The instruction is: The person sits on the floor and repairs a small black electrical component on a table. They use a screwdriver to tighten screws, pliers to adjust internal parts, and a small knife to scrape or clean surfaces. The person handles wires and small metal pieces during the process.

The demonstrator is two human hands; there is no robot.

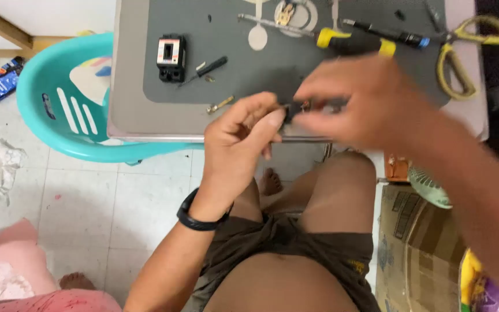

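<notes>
My left hand has its grip pinched shut on a small black part, thumb and forefinger closed on its near end; my right hand, blurred, closes its fingers on the far end of the same piece, just above the front edge of the grey bench. On the dark mat I count one black-and-white switch block, one small black-handled screwdriver, one brass screw, one yellow-and-black screwdriver, one black pen-like tool and one pair of yellow-handled scissors. One turquoise plastic chair stands left.
</notes>
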